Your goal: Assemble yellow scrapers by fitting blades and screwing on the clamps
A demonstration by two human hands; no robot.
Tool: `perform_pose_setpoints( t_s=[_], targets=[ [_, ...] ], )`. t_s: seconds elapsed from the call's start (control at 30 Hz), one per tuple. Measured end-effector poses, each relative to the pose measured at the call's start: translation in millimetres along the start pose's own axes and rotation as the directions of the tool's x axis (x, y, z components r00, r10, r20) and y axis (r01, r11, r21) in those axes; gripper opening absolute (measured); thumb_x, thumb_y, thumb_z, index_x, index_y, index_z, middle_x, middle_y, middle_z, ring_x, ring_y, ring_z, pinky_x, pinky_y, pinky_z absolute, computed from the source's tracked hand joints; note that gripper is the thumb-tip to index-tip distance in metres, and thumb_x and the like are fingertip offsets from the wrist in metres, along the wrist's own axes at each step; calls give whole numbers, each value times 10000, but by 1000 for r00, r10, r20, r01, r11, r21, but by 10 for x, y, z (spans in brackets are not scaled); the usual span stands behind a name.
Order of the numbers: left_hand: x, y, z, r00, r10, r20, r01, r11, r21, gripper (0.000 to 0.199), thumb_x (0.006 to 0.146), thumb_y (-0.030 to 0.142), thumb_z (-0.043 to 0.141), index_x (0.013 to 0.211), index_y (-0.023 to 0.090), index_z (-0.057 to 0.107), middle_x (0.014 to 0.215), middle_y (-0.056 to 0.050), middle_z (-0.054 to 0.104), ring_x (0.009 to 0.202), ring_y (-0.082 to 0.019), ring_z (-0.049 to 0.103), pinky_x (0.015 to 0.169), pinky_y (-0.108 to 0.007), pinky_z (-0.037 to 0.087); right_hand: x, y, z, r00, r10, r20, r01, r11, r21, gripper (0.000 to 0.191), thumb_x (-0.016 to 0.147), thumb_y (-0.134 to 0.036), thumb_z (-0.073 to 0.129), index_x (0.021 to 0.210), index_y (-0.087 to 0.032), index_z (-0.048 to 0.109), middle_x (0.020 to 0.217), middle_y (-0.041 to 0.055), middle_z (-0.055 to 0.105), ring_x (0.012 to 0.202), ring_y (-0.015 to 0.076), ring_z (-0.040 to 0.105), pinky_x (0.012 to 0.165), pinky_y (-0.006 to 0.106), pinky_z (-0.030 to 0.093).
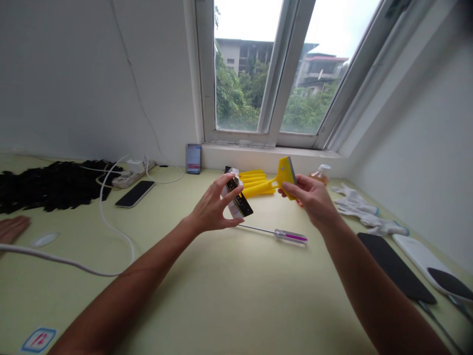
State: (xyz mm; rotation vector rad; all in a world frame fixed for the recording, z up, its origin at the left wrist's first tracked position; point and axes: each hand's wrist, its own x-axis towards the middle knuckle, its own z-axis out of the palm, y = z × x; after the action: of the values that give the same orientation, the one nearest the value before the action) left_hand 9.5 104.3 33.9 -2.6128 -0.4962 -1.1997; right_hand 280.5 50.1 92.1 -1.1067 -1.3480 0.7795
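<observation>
My left hand [212,204] grips a small black and white package [241,204] between thumb and fingers, above the pale table. In my right hand [310,195] is a yellow scraper [285,172], pinched at its wide head near the grey blade edge; its handle points left toward the package. Behind the hands lie several yellow handles [254,176] side by side. A screwdriver [290,236] with a clear and purple handle rests on the table below, its shaft running toward my left hand.
At left are a black pile [55,185], a power strip [129,178], a phone [135,194], cables and another person's hand [14,228]. White gloves [364,209], a bottle [322,173] and dark and white flat objects [397,266] lie right. Another phone [193,159] leans against the wall.
</observation>
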Motion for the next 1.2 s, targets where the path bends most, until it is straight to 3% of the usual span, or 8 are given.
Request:
perform_pose_setpoints(
  t_s=[0.33,0.43,0.6,0.7,0.83,1.03,1.1,1.2],
  targets=[
    [15,103,-1,999,48,20,-48,999,4,984,768,422,738,1536,340,129,1526,-177,205,1411,-393,293,1095,-587,358,-1,56,49,990,101,102,-101,995,-12,337,706,-442,766,817,-133,696,719,45,680,662,137,591,652,275,450],
    [79,224,1,998,63,18,-63,998,-5,983,764,440,736,1530,365,123,1532,-163,189,1411,-402,286,1096,-595,352,-59,120,184,976,127,175,-122,992,-42,342,734,-441,734,880,-132,709,755,39,680,677,141,585,653,280,447],
    [140,379,20,1000,5,-8,-5,1000,23,960,763,430,732,1521,384,144,1551,-148,164,1421,-423,266,1088,-602,356,-211,135,485,958,14,286,47,978,-205,257,815,-411,642,846,-164,707,826,40,669,741,163,589,671,295,468],
    [163,397,-2,997,-33,-74,36,999,38,970,762,422,742,1525,371,145,1553,-150,159,1419,-421,271,1083,-584,368,-251,53,506,968,-71,239,129,963,-236,289,866,-438,592,963,-197,719,1007,68,675,878,188,611,746,313,489],
    [226,426,-110,961,-162,-223,167,986,5,967,744,455,766,1509,351,184,1545,-151,155,1421,-408,265,1083,-568,369,-235,3,411,985,-65,158,76,995,-60,362,878,-472,587,1115,-207,657,1188,88,650,1078,215,594,922,353,475],
    [315,530,-254,838,-485,-250,364,838,-407,790,846,660,548,1486,384,175,1578,-95,121,1434,-325,285,1046,-469,453,-338,118,482,861,3,508,-157,953,260,741,847,-505,627,1497,-323,322,1531,76,395,1315,264,478,1071,454,398],
    [305,518,-225,828,-529,-186,375,770,-516,785,867,709,449,1501,415,91,1602,-71,82,1437,-309,293,1024,-446,478,-403,104,561,826,-66,559,-139,938,316,782,860,-520,607,1529,-382,224,1582,44,309,1383,269,404,1078,461,398],
    [264,484,-130,839,-543,-21,433,691,-579,858,837,759,435,1523,409,56,1605,-82,153,1428,-325,314,999,-463,497,-478,44,662,801,-148,580,-42,953,301,647,926,-509,514,1514,-424,255,1609,-14,248,1453,251,292,1113,460,370]
  ],
)
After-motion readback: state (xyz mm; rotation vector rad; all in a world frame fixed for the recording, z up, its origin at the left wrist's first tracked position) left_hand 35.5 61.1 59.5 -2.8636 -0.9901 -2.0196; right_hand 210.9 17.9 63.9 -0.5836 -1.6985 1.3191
